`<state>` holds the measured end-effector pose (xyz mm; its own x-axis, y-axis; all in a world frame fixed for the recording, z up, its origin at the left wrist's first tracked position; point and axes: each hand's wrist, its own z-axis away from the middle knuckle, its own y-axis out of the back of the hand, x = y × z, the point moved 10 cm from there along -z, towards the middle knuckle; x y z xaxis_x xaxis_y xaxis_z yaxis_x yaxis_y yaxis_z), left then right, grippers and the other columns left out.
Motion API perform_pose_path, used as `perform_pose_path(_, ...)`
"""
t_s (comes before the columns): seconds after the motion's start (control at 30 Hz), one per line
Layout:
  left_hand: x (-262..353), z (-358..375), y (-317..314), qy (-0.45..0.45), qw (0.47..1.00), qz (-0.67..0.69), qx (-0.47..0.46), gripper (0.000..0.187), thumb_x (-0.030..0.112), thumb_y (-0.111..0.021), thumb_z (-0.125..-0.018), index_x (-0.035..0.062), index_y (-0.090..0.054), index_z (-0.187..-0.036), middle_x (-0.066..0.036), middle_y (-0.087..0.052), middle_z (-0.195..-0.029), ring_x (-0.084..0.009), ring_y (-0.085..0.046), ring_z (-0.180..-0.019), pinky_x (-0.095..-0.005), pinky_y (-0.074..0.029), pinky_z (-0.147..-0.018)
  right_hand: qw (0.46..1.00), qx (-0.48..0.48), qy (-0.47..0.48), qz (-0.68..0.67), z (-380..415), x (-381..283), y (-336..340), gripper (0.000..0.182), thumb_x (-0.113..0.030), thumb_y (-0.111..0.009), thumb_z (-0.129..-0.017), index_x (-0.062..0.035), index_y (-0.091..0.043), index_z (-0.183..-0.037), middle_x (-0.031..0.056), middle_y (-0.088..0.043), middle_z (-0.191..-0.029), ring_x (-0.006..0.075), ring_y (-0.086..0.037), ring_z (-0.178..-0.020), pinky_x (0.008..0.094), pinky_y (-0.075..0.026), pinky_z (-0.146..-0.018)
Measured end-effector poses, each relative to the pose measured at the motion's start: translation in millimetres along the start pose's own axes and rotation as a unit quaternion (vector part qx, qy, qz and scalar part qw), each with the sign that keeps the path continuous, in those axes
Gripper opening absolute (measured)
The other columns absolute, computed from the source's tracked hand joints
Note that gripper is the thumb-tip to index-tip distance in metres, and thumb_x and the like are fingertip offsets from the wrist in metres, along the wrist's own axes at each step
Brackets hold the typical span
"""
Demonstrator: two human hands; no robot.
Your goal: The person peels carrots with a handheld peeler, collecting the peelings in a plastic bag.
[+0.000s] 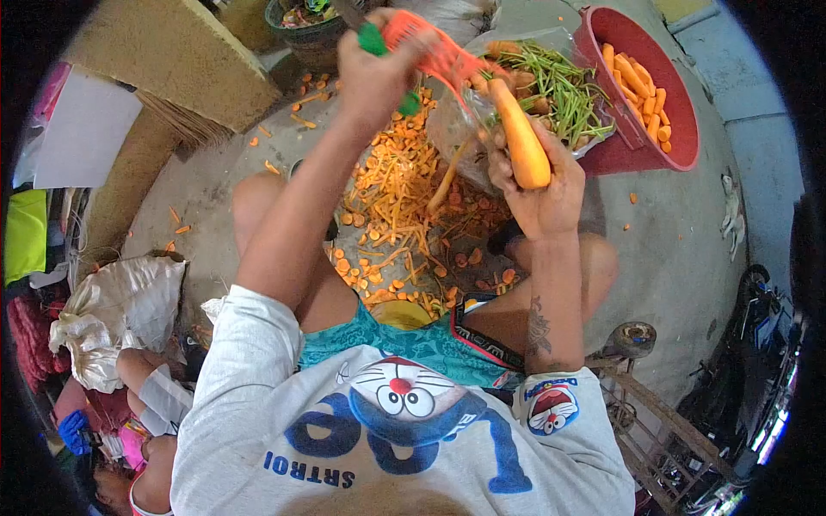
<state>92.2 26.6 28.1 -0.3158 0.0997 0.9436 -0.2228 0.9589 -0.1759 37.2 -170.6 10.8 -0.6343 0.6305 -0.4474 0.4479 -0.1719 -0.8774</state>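
My right hand is wrapped around a large carrot, its thick end toward me and the narrow end pointing away. My left hand is closed on an orange-red slotted plastic tool that looks like a peeler, blurred, its far end near the carrot's narrow tip. A green-handled knife is in the same hand, blade pointing up and left. Below both hands, a heap of carrot peels and cut slices covers the floor between my legs.
A red tub with peeled carrots lies tilted at upper right. Beside it, a clear plastic bag holds green stalks. A dark bin stands at the top. White sacks and another person are at left; a metal cart is at lower right.
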Motion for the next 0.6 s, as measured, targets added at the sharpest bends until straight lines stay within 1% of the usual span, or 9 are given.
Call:
perform_pose_path(0.07,8.7,24.3,-37.7,-0.009,0.999,-0.010,-0.046,0.021,0.024,-0.075,-0.093,0.0066,-0.068,-0.104,-0.004,-0.072,-0.088,-0.0082,-0.066,-0.079,-0.0290,-0.055,-0.070,0.936,0.303,0.103,0.146,15.7,-23.0,33.7,0.043,-0.026,-0.051,-0.103,0.0018,-0.056,-0.135,0.0111,-0.067,-0.111,0.0179,-0.065,-0.093,0.0322,-0.053,-0.079)
perform_pose_path(0.1,30.8,43.9,-52.4,-0.104,0.991,-0.039,-0.080,0.020,0.020,-0.075,-0.093,0.0062,-0.067,-0.104,-0.001,-0.070,-0.084,-0.0064,-0.063,-0.072,-0.0255,-0.050,-0.062,0.935,0.318,0.094,0.122,22.0,-11.5,29.3,0.043,-0.026,-0.051,-0.103,0.0018,-0.056,-0.135,0.0111,-0.067,-0.111,0.0179,-0.065,-0.093,0.0322,-0.053,-0.079)
perform_pose_path(0.13,50.7,55.5,-65.4,-0.227,0.967,-0.050,-0.108,0.018,0.017,-0.074,-0.093,0.0059,-0.066,-0.105,0.001,-0.068,-0.080,-0.0046,-0.061,-0.064,-0.0220,-0.045,-0.053,0.932,0.315,0.103,0.145,21.4,-16.6,25.5,0.042,-0.025,-0.050,-0.103,0.0016,-0.057,-0.134,0.0108,-0.067,-0.107,0.0180,-0.065,-0.089,0.0314,-0.052,-0.074)
perform_pose_path(0.17,50.9,49.6,-61.7,-0.227,0.967,-0.048,-0.105,0.018,0.017,-0.074,-0.093,0.0059,-0.066,-0.105,0.001,-0.068,-0.080,-0.0046,-0.061,-0.064,-0.0220,-0.045,-0.053,0.929,0.312,0.110,0.166,21.4,-20.1,23.7,0.041,-0.025,-0.050,-0.103,0.0015,-0.058,-0.133,0.0104,-0.067,-0.103,0.0181,-0.064,-0.084,0.0307,-0.051,-0.069)
perform_pose_path(0.27,21.1,-1.8,-1.1,-0.064,0.995,-0.075,-0.001,0.017,0.017,-0.074,-0.093,0.0056,-0.066,-0.103,0.002,-0.068,-0.078,-0.0046,-0.059,-0.062,-0.0204,-0.045,-0.052,0.965,0.210,0.046,0.151,15.4,-9.3,23.1,0.040,-0.025,-0.049,-0.103,0.0016,-0.059,-0.132,0.0109,-0.068,-0.102,0.0194,-0.064,-0.082,0.0311,-0.049,-0.068)
perform_pose_path(0.37,2.9,-15.6,27.9,-0.028,0.996,0.006,0.081,0.019,0.019,-0.075,-0.093,0.0056,-0.065,-0.102,0.002,-0.067,-0.078,-0.0046,-0.059,-0.061,-0.0195,-0.044,-0.052,0.981,0.146,0.045,0.123,7.5,-7.0,11.8,0.040,-0.025,-0.050,-0.102,0.0019,-0.059,-0.131,0.0101,-0.068,-0.103,0.0182,-0.063,-0.081,0.0312,-0.049,-0.068)
perform_pose_path(0.5,33.9,39.8,-48.8,-0.136,0.990,-0.001,-0.041,0.020,0.017,-0.078,-0.090,0.0038,-0.066,-0.098,0.001,-0.067,-0.082,-0.0063,-0.059,-0.061,-0.0233,-0.050,-0.057,0.926,0.338,0.136,0.104,17.8,-25.0,32.6,0.038,-0.026,-0.052,-0.102,0.0020,-0.060,-0.127,0.0110,-0.069,-0.108,0.0197,-0.067,-0.091,0.0351,-0.054,-0.076)
perform_pose_path(0.57,42.0,39.2,-55.7,-0.178,0.981,-0.029,-0.074,0.020,0.017,-0.077,-0.091,0.0042,-0.065,-0.101,0.001,-0.067,-0.081,-0.0069,-0.059,-0.061,-0.0229,-0.048,-0.055,0.936,0.285,0.118,0.166,22.4,-27.0,42.3,0.038,-0.025,-0.052,-0.102,0.0028,-0.062,-0.126,0.0118,-0.070,-0.109,0.0216,-0.068,-0.097,0.0356,-0.055,-0.081)
perform_pose_path(0.6,49.6,42.1,-59.8,-0.220,0.968,-0.060,-0.104,0.021,0.017,-0.077,-0.091,0.0045,-0.065,-0.104,0.000,-0.067,-0.081,-0.0075,-0.059,-0.061,-0.0225,-0.046,-0.053,0.935,0.278,0.120,0.186,22.9,-25.2,41.6,0.038,-0.027,-0.049,-0.103,0.0014,-0.060,-0.125,0.0088,-0.067,-0.099,0.0179,-0.062,-0.083,0.0319,-0.051,-0.074)
